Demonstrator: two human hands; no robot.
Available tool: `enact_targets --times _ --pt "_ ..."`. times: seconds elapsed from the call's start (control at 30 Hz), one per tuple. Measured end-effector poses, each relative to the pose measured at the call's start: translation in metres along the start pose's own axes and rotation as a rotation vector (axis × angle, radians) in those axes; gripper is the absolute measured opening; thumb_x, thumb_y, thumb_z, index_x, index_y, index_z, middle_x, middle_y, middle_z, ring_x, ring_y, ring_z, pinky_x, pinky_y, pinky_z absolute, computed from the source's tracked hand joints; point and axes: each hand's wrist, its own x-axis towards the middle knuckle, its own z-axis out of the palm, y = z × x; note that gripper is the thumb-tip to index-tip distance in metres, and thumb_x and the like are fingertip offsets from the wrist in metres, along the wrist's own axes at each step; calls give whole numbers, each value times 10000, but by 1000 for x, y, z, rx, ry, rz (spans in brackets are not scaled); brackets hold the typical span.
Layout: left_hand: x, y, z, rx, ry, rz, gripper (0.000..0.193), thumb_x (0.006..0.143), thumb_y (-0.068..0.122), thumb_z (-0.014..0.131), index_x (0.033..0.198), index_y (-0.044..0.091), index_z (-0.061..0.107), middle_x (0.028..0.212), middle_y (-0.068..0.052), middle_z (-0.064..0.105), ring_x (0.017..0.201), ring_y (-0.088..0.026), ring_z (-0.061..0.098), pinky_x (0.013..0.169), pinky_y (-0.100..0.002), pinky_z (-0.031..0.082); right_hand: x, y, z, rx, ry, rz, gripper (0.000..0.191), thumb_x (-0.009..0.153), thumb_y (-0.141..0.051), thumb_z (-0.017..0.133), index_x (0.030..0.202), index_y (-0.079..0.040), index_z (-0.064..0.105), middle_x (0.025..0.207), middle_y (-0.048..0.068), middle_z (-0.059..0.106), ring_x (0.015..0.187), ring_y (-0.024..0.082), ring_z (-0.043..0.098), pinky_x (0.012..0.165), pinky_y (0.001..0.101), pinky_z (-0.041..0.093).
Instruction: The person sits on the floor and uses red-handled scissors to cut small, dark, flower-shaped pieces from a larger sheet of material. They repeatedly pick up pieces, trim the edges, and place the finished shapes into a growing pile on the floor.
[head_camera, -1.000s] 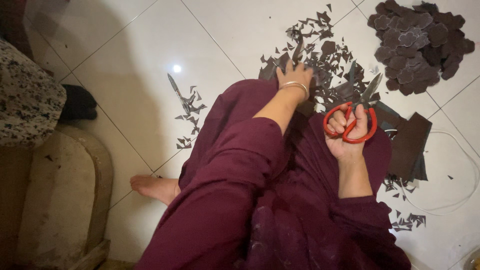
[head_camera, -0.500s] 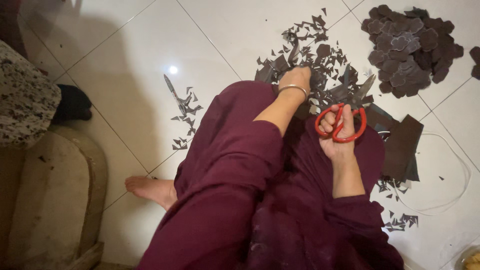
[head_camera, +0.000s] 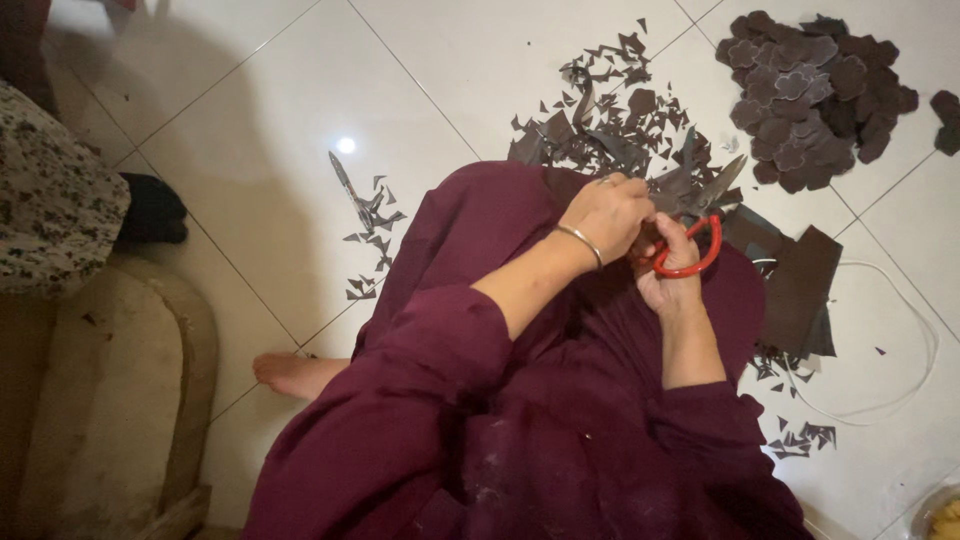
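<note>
Head view: you sat on the white tile floor, maroon garment filling the lower centre of the frame. Your right hand was clenched through the red handles of the scissors, blades pointing to the upper right. Your left hand, bangle on the wrist, sat just beside it at centre, fingers curled over what looked like a dark piece at the blades; the piece itself was mostly hidden, so I couldn't tell the exact grip.

Step, as I judged it: mid-cut, trimming a shape from dark sheet. The next cut called for turning the piece into the blades, fingertips clear.

Around you: dark offcuts above the hands, a pile of cut shapes at upper right, uncut dark sheets at right, a white cord at far right.
</note>
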Motion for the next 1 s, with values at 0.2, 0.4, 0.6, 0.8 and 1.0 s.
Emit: enact_targets --times 0.2,0.4,0.6,0.8,1.0 --pt "-21 14 31 -317 396 -511 639 668 247 843 1243 43 649 1203 -157 561 1166 -330 531 1006 -468 456 0 2 6 -160 -34 -106 106 969 -78 678 970 -61 573 739 39 595 612 146 574 564 295 493" --pt "-13 -41 69 -816 105 -839 373 807 174 805 1147 39 728 887 -78 745 793 -208 737 705 -361 598 -9 1 14 -314 -114 -195 222 951 -30 669 1150 -73 581 862 8 621 653 97 569 593 250 482" --pt "18 -73 73 -1182 260 -1041 312 867 41 719 1173 44 663 826 -124 712 598 -186 681 466 -288 543 3 9 -4 -388 -164 -170 351 1049 -320 569 1247 -30 569 908 60 663 663 119 614 601 252 505" --pt "33 -85 58 -1294 417 -959 333 884 -2 681 1210 63 668 900 -98 698 620 -145 656 510 -278 558 10 23 -16 -885 -204 -129 1006 803 -750 742 1345 63 502 950 143 633 803 162 672 744 303 569" --pt "40 -88 53 -1325 676 -743 326 904 -23 709 1224 4 653 968 -56 711 724 -111 674 629 -246 572 -7 18 3 -1050 -359 -210 1077 799 -859 553 1435 5 462 1253 118 642 771 103 593 693 271 495"
